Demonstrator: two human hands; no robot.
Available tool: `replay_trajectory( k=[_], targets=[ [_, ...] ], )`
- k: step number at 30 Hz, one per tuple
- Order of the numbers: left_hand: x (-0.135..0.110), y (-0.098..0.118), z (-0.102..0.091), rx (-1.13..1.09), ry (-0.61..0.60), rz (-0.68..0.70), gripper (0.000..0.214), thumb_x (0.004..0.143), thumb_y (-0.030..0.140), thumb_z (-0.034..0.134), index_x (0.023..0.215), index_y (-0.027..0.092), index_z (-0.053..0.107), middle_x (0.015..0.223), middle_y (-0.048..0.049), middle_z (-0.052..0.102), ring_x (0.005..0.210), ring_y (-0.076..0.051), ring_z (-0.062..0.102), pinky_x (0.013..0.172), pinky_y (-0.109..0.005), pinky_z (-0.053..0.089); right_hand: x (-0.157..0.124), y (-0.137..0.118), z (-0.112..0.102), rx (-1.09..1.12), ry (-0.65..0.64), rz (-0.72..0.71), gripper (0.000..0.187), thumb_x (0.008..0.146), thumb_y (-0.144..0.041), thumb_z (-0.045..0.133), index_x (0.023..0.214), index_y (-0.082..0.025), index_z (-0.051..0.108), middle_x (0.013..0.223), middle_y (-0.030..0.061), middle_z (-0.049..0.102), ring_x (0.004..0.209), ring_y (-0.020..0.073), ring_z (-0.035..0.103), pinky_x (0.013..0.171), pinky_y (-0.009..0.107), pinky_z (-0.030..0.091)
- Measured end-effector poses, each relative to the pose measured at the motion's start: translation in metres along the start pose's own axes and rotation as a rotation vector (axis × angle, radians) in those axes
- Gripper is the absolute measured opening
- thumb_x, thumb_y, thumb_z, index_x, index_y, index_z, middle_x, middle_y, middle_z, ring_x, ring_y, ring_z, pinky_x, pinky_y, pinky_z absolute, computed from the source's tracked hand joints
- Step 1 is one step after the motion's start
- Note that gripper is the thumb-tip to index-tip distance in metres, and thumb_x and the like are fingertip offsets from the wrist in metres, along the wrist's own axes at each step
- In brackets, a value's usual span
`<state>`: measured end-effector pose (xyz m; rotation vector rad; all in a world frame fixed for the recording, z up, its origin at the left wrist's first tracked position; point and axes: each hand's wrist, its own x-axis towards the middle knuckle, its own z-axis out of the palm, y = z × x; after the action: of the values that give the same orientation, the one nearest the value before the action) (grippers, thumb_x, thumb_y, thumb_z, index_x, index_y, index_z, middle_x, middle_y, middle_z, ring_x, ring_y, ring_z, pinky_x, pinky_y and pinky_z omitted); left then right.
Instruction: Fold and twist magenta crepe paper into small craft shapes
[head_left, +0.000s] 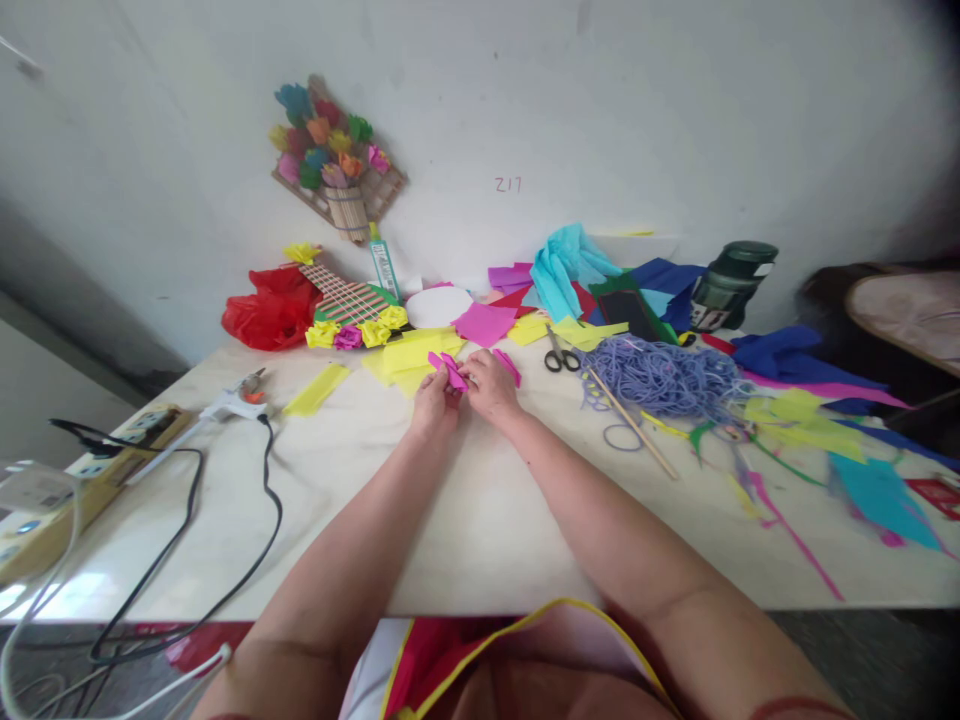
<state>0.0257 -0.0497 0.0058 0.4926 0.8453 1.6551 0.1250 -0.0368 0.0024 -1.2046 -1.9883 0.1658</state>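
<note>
Between my two hands, over the middle of the table, is a small folded piece of magenta paper (453,376). My left hand (433,402) is closed with its fingers pinching the paper from the left. From the right, my right hand (489,384) meets it with bent fingers on the paper's edge. Another bit of magenta paper (510,366) shows just beyond my right hand. Yellow paper sheets (412,352) lie past my left hand. A pair of black-handled scissors (561,356) rests to the right.
A glue gun (234,400) with a black cord and a power strip (97,465) are at left. A craft with paper flowers (352,300) stands behind. Purple rubber bands (660,372), a wooden stick (630,422) and a dark green bottle (731,285) are at right.
</note>
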Motion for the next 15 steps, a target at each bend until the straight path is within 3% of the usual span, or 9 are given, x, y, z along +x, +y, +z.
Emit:
replay_trajectory(
  k=[6, 10, 13, 15],
  targets=[
    [-0.001, 0.001, 0.001, 0.007, 0.001, -0.002, 0.021, 0.079, 0.024, 0.064, 0.062, 0.016, 0.053, 0.064, -0.0011, 0.063, 0.062, -0.010, 0.059, 0.066, -0.023, 0.046, 0.001, 0.000, 0.004, 0.088, 0.065, 0.085, 0.007, 0.080, -0.021, 0.054, 0.083, -0.019, 0.060, 0.098, 0.0067, 0.058, 0.083, 0.0164, 0.056, 0.071, 0.028, 0.044],
    [-0.001, 0.001, 0.001, 0.041, -0.047, 0.002, 0.020, 0.079, 0.025, 0.063, 0.064, 0.015, 0.056, 0.067, -0.0024, 0.065, 0.062, -0.011, 0.059, 0.067, -0.024, 0.046, 0.004, 0.005, 0.009, 0.189, 0.114, 0.247, 0.019, 0.076, -0.029, 0.061, 0.091, -0.018, 0.058, 0.093, 0.0044, 0.062, 0.070, 0.0136, 0.057, 0.068, 0.028, 0.046],
    [-0.001, 0.002, 0.002, 0.015, -0.071, 0.005, 0.019, 0.079, 0.022, 0.063, 0.063, 0.014, 0.058, 0.066, -0.0027, 0.065, 0.061, -0.010, 0.059, 0.069, -0.024, 0.046, 0.006, 0.011, 0.010, 0.295, 0.042, 0.343, 0.021, 0.073, -0.034, 0.064, 0.087, -0.019, 0.061, 0.082, 0.0023, 0.065, 0.069, 0.0140, 0.059, 0.066, 0.027, 0.046],
    [-0.001, 0.002, 0.002, 0.009, -0.079, -0.002, 0.017, 0.078, 0.020, 0.063, 0.063, 0.013, 0.059, 0.065, -0.0029, 0.065, 0.061, -0.010, 0.059, 0.070, -0.024, 0.046, 0.007, 0.014, 0.009, 0.320, -0.050, 0.330, 0.021, 0.076, -0.039, 0.060, 0.076, -0.019, 0.063, 0.068, 0.0001, 0.064, 0.063, 0.0136, 0.058, 0.063, 0.026, 0.046]
  ],
)
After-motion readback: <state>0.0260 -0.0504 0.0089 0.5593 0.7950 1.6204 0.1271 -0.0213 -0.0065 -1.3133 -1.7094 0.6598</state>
